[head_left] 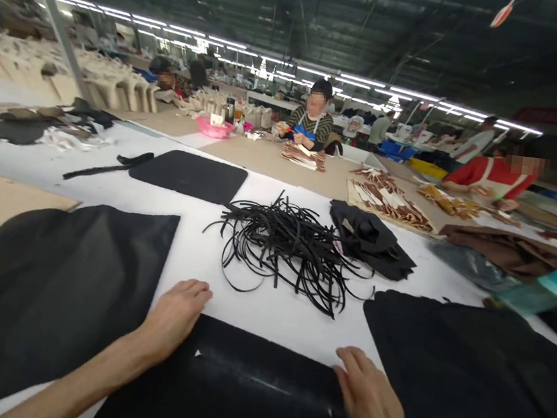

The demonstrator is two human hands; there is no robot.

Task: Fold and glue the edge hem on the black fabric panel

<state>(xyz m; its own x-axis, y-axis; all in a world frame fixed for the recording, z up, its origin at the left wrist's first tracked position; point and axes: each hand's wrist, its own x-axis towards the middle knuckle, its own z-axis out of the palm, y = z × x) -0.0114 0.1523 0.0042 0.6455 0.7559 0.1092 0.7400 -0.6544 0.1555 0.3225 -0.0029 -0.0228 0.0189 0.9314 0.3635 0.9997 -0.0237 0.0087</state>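
A smooth black sheet (pixel 248 387), leather-like, lies in front of me with a small white mark near its top left corner. My left hand (pixel 178 318) rests at that corner, fingers together and gently curved, reaching past the edge onto the white table. At the top right corner is my right hand (pixel 370 397), its fingers stretched forward and the thumb side along the sheet's edge. Neither hand visibly pinches the sheet. Beyond them lies a tangled heap of thin black strips (pixel 294 248).
Larger black sheets lie left (pixel 64 278) and right (pixel 476 372). Farther back are a black rounded panel (pixel 192 175), a crumpled black piece (pixel 370 239) and a teal container (pixel 545 293). Two co-workers (pixel 313 122) (pixel 501 174) work across the table, near brown strips (pixel 390 201) and a pink basket (pixel 214 128).
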